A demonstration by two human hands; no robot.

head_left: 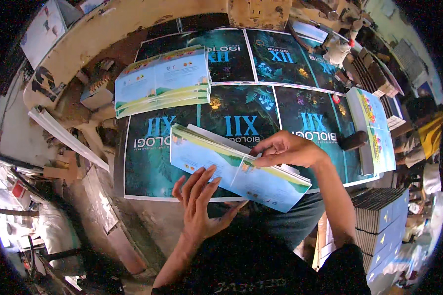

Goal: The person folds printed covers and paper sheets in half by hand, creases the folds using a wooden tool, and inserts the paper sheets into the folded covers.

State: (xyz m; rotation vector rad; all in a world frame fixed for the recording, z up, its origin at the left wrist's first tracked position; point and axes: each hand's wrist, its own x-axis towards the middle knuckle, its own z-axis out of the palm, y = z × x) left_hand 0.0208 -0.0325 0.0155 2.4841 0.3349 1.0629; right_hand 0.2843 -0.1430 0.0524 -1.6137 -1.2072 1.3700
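A thin stack of printed sheets (226, 164), light blue with a green and yellow band, is tilted in front of me over the near edge of the table. My left hand (198, 209) steadies its lower left side, fingers lying on the blue face and thumb along the lower edge. From above, my right hand (293, 151) pinches the upper edge near the middle, thumb and fingers closed over it. Several layers fan apart along that edge. Under the stack, large dark teal printed cover sheets (241, 115) are spread across the tabletop.
A fanned pile of similar light blue sheets (167, 81) lies at the far left of the table. Another blue pile (373, 130) stands at the right, with a dark rounded object (354, 141) beside it. Bundled stacks of books (384, 231) stand below at the right.
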